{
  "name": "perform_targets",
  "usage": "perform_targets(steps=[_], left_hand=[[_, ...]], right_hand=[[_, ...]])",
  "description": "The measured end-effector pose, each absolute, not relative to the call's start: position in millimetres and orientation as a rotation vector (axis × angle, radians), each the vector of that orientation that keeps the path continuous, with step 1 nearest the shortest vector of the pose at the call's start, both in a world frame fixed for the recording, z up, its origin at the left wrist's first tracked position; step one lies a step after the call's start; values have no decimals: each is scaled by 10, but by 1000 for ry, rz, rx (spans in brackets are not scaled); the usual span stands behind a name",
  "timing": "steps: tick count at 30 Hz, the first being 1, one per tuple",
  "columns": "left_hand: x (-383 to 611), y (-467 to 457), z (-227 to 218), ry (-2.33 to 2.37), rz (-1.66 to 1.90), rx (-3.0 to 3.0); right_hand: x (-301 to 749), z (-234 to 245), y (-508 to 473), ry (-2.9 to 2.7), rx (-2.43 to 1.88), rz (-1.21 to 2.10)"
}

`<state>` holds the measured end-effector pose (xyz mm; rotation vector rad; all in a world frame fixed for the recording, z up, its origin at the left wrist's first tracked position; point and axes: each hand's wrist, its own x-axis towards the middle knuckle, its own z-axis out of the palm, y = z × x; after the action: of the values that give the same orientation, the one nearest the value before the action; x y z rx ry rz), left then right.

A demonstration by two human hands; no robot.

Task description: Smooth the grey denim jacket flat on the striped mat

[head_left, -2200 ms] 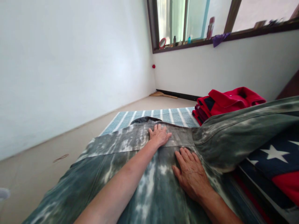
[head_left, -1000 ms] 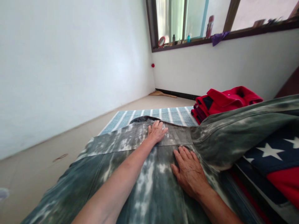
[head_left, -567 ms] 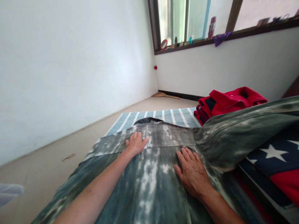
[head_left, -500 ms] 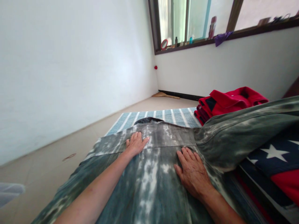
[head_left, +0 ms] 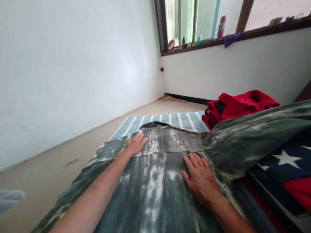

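Note:
A grey-green denim jacket (head_left: 155, 174) with whitish tie-dye blotches lies spread, back side up, its collar pointing away from me. My left hand (head_left: 136, 143) rests flat on the upper back panel, left of the middle and just below the collar. Lower and to the right, my right hand (head_left: 200, 176) lies palm down with its fingers stretched out, near the panel seam. Neither hand grips the cloth. The jacket's right sleeve (head_left: 262, 132) stretches off to the right over other clothes; the left sleeve is mostly hidden.
Beneath the jacket is a blue-and-white striped cloth (head_left: 175, 119). Folded red clothes (head_left: 243, 105) are stacked at the back right. Star-patterned navy and red fabric (head_left: 286, 160) lies at the right. A white wall (head_left: 73, 74) rises on the left; small items line the windowsill (head_left: 199, 44).
My left hand has slid a little to the left and away from me along the jacket's upper back. My right hand has stayed in place.

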<state>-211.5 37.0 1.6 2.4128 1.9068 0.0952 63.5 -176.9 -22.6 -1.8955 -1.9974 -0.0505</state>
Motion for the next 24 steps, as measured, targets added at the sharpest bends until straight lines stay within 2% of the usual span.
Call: perform_targets(steps=[6, 13, 18, 24], left_hand=[[-2287, 527, 43, 1715, 69, 2512], [-2366, 474, 53, 1785, 232, 2553], [-2441, 423, 39, 1919, 139, 2518], [-2496, 436, 79, 1836, 130, 2494]], right_hand=[[637, -227, -1769, -2000, -1896, -63], [641, -235, -1772, -1998, -1894, -64], [641, -232, -1762, -2004, -1896, -53], [641, -237, -1766, -2002, -1901, -60]])
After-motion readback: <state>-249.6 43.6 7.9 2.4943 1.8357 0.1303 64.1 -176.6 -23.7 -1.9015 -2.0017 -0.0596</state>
